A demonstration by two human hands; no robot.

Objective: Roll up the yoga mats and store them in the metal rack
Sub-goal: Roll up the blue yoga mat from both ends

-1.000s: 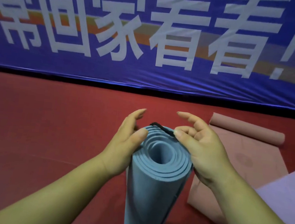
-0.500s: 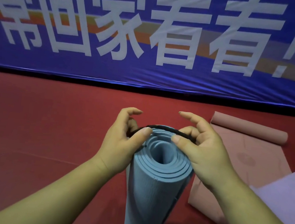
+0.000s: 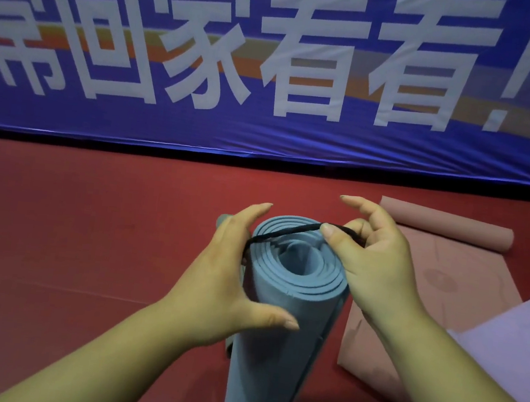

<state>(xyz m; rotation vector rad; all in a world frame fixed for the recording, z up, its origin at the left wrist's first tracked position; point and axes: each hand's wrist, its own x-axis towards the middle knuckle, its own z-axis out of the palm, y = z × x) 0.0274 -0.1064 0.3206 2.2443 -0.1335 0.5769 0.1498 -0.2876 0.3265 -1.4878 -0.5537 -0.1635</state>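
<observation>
Two hands meet at the top of a rolled blue yoga mat (image 3: 278,334), which stands on end on the red floor (image 3: 72,228) directly below the camera, its spiral end facing up between them. The left hand (image 3: 224,282) cups the roll's left side with fingers spread and curved, thumb pointing right across the front of the roll and fingertips reaching past its far edge; the palm lies against the mat but does not close around it. The right hand (image 3: 378,263) sits at the roll's upper right rim and pinches a black elastic band (image 3: 290,231) between thumb and curled fingers, the index finger lifted and pointing left. The band stretches from that pinch across the top of the spiral to the left rim, where it dips behind the left hand. Just right of the roll, a pink yoga mat (image 3: 440,277) lies partly unrolled on the floor, its rolled end at the far side. Nearer the right edge, a pale lilac mat (image 3: 512,341) lies flat, overlapping the pink one. Behind all this hangs a blue banner (image 3: 264,134) with large white characters.
</observation>
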